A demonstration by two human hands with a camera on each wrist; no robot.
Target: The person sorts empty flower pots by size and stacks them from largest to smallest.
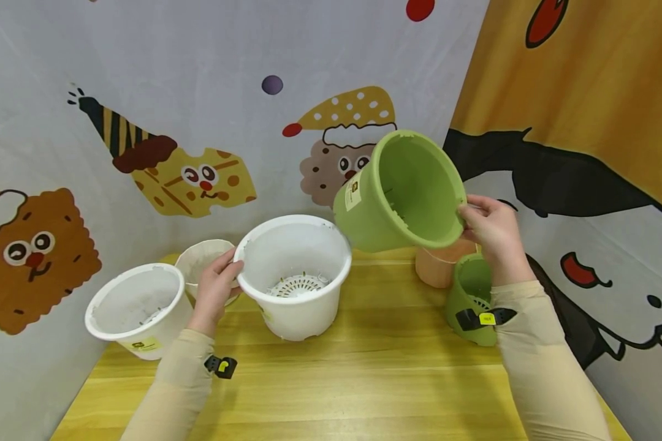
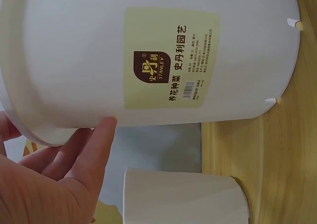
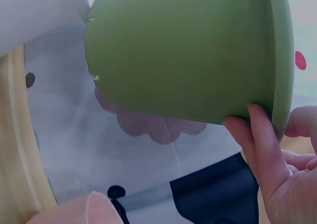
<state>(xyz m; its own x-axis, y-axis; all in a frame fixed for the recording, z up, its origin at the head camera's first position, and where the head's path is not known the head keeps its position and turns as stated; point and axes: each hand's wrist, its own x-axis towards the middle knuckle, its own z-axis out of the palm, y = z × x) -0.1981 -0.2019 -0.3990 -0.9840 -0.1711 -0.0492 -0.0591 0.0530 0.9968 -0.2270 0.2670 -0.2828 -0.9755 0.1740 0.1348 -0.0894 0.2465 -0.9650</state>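
My left hand (image 1: 216,290) grips the left rim of a large white plastic flowerpot (image 1: 303,315), thumb over the edge and fingers beneath the lip. This pot is upright near the middle of the table, its slotted bottom showing. In the left wrist view a cream label (image 2: 171,58) is on its side. My right hand (image 1: 495,229) pinches the right rim of a large green flowerpot (image 1: 419,184), held in the air and tilted with its mouth toward me. The green pot's base is close by the white pot's right rim.
Another white flowerpot (image 1: 160,340) stands at the left, with a smaller cream pot (image 1: 198,254) behind it. At the right, a pink pot (image 1: 438,269) and a small green pot (image 1: 469,327) stand on the wooden table (image 1: 364,380). A printed curtain (image 1: 226,92) hangs behind.
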